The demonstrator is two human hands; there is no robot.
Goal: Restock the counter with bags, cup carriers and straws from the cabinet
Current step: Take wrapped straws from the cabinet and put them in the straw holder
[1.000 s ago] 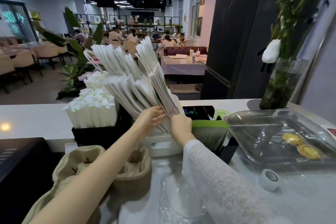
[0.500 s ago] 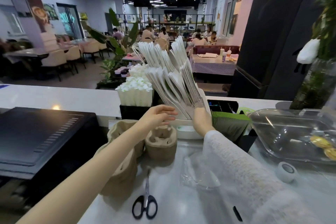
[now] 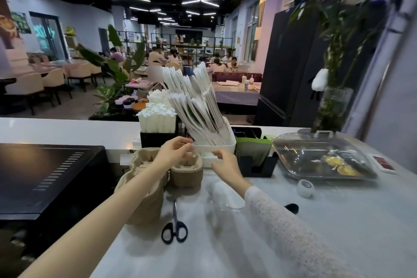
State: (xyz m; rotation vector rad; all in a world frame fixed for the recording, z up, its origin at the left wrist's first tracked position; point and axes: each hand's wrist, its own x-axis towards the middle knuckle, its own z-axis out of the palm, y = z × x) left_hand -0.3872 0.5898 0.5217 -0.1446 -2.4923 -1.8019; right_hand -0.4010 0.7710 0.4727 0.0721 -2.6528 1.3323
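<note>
Bags, white and flat, fan upright from a white bin; both hands' fingers loosely spread, holding nothing.

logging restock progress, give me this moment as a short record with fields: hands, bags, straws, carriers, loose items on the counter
left hand: left hand open, holding nothing, just in front of the white bin
right hand: right hand open, no grip on anything
bags: white paper bags fanned upright in the bin
straws: wrapped straws upright in a black holder
carriers: pulp cup carriers stacked under the left arm
loose items: scissors, clear plastic wrap
</note>
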